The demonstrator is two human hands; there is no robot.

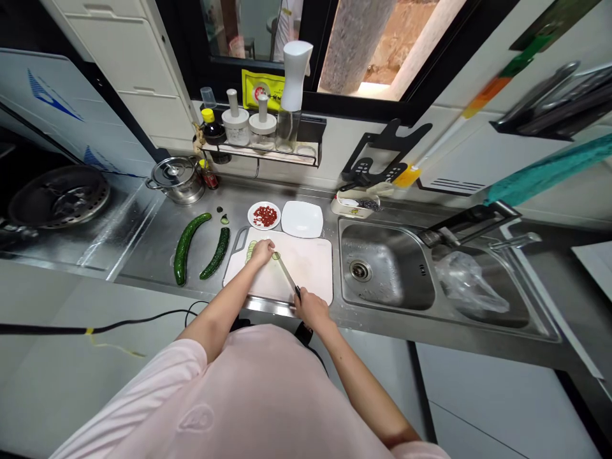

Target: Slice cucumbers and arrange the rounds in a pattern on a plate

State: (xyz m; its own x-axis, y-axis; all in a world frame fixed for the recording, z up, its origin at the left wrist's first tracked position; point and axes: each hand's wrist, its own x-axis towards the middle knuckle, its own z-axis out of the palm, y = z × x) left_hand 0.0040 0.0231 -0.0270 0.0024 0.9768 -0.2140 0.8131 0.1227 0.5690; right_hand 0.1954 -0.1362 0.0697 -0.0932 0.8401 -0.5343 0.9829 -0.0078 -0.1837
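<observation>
The left arm (224, 309) and right arm (366, 376) reach forward. The left hand (262, 252) is farther away, its fingers (270, 245) bent. The right hand (312, 310) is nearer, curled up.

A black pan (57, 197) is resting at the far left, and a lidded steel pot (178, 183) is standing to its right. Above, a wall rack (243, 151) is holding a yellow-capped dark bottle (213, 132), two white-lidded jars (237, 130) and a white-topped spray bottle (293, 89), while a yellow packet (253, 87) is showing behind them. On the right, a crumpled clear plastic bag (471, 287) is lying in the right basin of a steel double sink (401, 271). A small caddy (340, 203) is sitting behind the left basin, holding a dark scourer (369, 204), and a teal cloth (554, 167) is hanging farther right.
</observation>
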